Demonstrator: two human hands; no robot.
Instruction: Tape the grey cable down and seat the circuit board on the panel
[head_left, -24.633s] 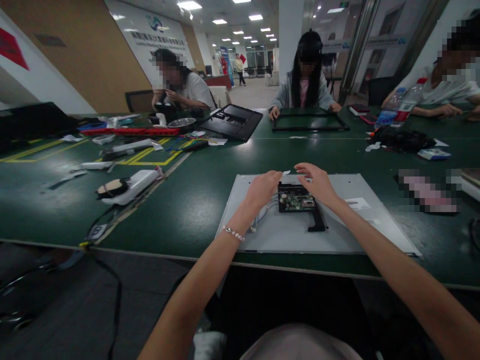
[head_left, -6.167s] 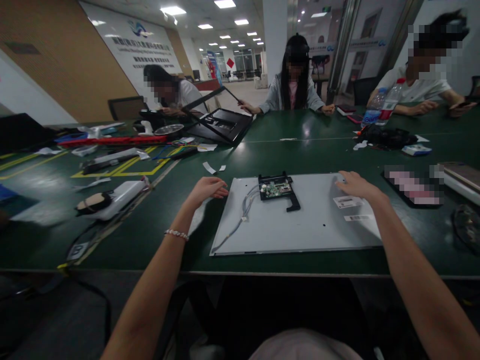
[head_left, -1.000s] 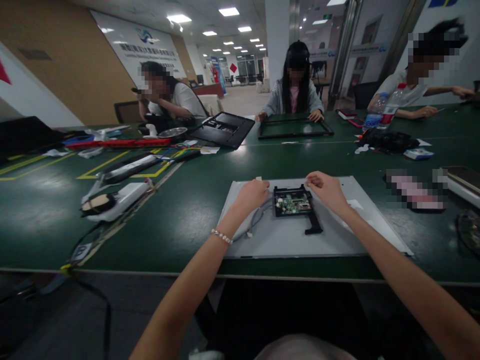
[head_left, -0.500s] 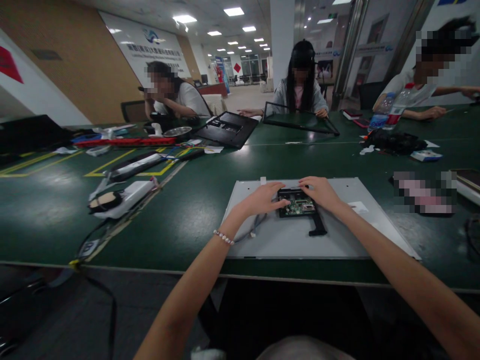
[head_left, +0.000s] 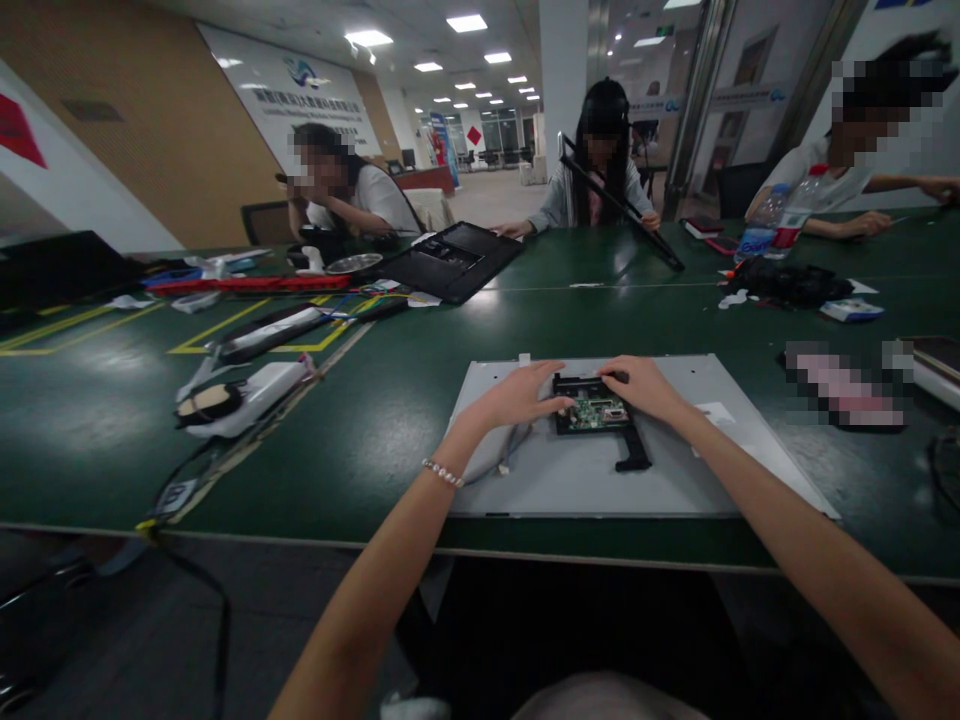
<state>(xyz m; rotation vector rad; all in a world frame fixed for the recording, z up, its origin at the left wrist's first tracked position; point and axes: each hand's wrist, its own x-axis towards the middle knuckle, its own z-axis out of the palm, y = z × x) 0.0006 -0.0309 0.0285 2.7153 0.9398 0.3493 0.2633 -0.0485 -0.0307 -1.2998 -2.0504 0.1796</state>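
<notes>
A green circuit board (head_left: 598,412) sits in a black plastic frame (head_left: 634,452) whose arm sticks out toward the lower right. It lies on a large flat silver-grey panel (head_left: 555,490). My left hand (head_left: 525,393) grips the frame's left side, thumb low by the board and fingers at the upper corner. At the upper right corner, my right hand (head_left: 636,384) has its fingertips closed on the frame. Parts of the frame are hidden behind both hands. A thin grey cable (head_left: 504,462) runs over the panel below my left hand.
Green table (head_left: 360,430) beneath everything. Left of the panel lie a white device (head_left: 259,395) and cables. A phone-like object (head_left: 847,388) lies to the right, bottles (head_left: 787,220) further back. Across the table, one person holds a thin black frame (head_left: 622,205) near a black casing (head_left: 457,258).
My hands stay at the circuit board's frame, with my right fingers shifted slightly. Across the table, the person has tilted the thin black frame upright, and the black casing has shifted a little.
</notes>
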